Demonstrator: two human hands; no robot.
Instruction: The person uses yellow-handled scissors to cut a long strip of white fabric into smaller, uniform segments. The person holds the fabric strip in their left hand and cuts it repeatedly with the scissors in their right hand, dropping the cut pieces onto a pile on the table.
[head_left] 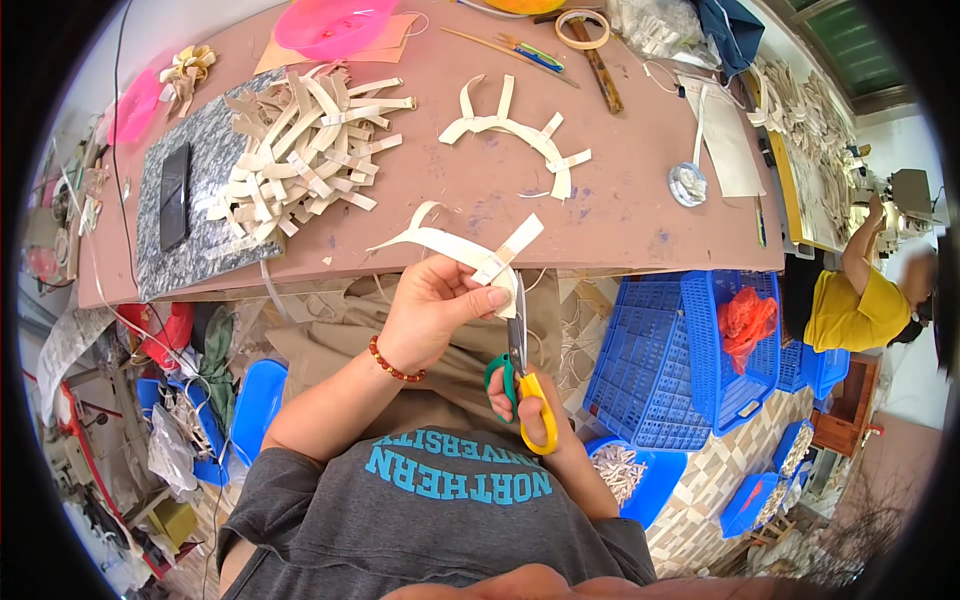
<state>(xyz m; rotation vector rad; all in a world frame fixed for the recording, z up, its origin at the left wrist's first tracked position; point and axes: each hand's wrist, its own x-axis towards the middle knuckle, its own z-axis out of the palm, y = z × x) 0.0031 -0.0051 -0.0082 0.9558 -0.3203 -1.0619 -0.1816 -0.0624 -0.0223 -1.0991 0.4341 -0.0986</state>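
Observation:
My left hand (440, 305), with a beaded bracelet at the wrist, pinches a cream fabric strip (440, 240) just off the table's near edge. A shorter tab (521, 236) sticks out from that strip. My right hand (532, 412) holds scissors (538, 385) with one green and one yellow handle loop. Their blades point up to the strip's end beside my left thumb; whether they are cutting into it I cannot tell. Beyond my hands lies a curved cream strip piece with several tabs (500, 124). A heap of similar strips (310, 150) is at the left.
The heap partly covers a speckled stone slab (160, 270) bearing a black phone (175, 198). A hammer (600, 80), tape roll (582, 30), pens (535, 55) and pink bowl (335, 25) lie at the table's back. Blue crates (650, 370) stand at right; a person in yellow (855, 310) works beyond.

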